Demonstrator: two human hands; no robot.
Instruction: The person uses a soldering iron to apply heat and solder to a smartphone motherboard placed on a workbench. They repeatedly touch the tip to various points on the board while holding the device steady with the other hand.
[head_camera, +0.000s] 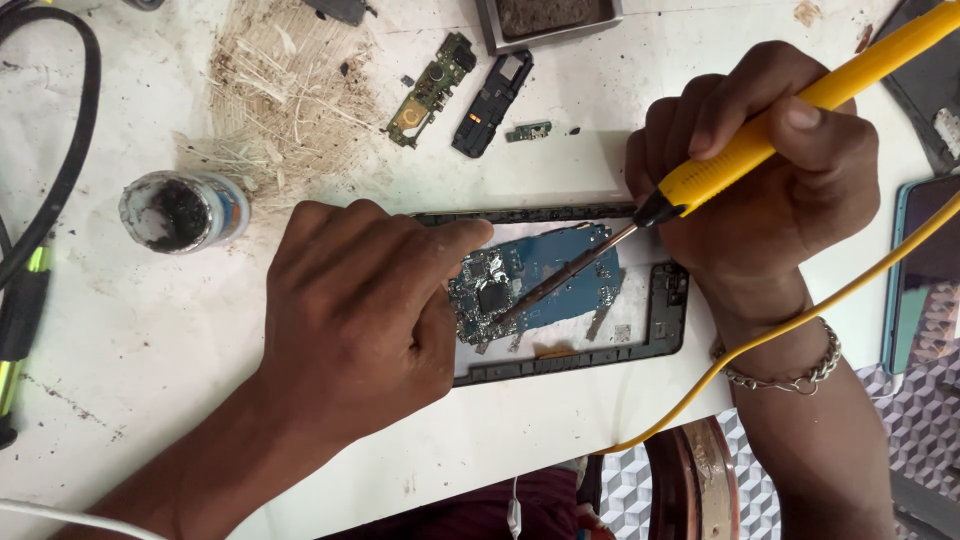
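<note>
The right hand (760, 170) has its fingers curled tight round the yellow handle of a soldering iron (740, 155), gripped like a pen well up from the hot end. The iron's dark tip slants down to the left and meets the blue circuit board (545, 280) beside a black chip (492, 297). The left hand (360, 310) lies palm down with its fingers closed and pressed flat; the fingertips (465, 240) pin the board's left end, grasping nothing.

The board sits inside a black phone frame (672, 315) on the white table (150, 340), near the table's front edge. It looks thin, light and stiff, with tiny parts that would likely break or lift off under rough pressure, so it is best held by its bare edges or pressed at a corner, away from the chips. The frame is probably light and a little springy, and apt to slide unless weighted down. The iron looks light too; only its yellow handle is safe to grip.

Beyond the frame lie a small green board (430, 88) and a black part (490, 105). Left of the frame stands an open, grimy pot (180, 212). The iron's yellow cord (800, 320) trails off right of the frame.
</note>
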